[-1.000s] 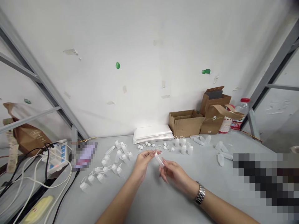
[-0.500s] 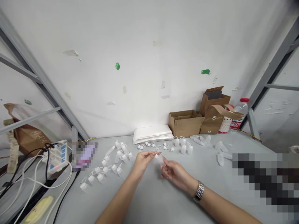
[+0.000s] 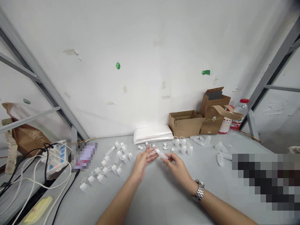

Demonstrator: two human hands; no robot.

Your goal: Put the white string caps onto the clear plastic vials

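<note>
Above the middle of the grey table, a small translucent squeeze bottle (image 3: 162,154) lies tilted in the fingers of my right hand (image 3: 178,168), which wears a metal-band watch. Its white cap end points left. Beside that end is my left hand (image 3: 142,164), fingers stretched out and thumb raised; whether its fingertips touch the bottle I cannot tell. Just beyond the hands lie several small white caps with loops (image 3: 165,146). Several capped bottles (image 3: 114,168) stand or lie to the left, and a few more capped bottles (image 3: 184,149) stand to the right.
Uncapped translucent bottles (image 3: 219,160) lie at the right. Along the wall are a white stack of flat sheets (image 3: 152,134), a cardboard box (image 3: 187,126), a brown paper bag (image 3: 211,118) and a red-capped plastic bottle (image 3: 241,109). A power strip (image 3: 56,159) with cables occupies the left.
My left fingers have spread and come off the bottle's top. My right hand has tipped the bottle to a flatter slant, and the cap end now shows more plainly.
</note>
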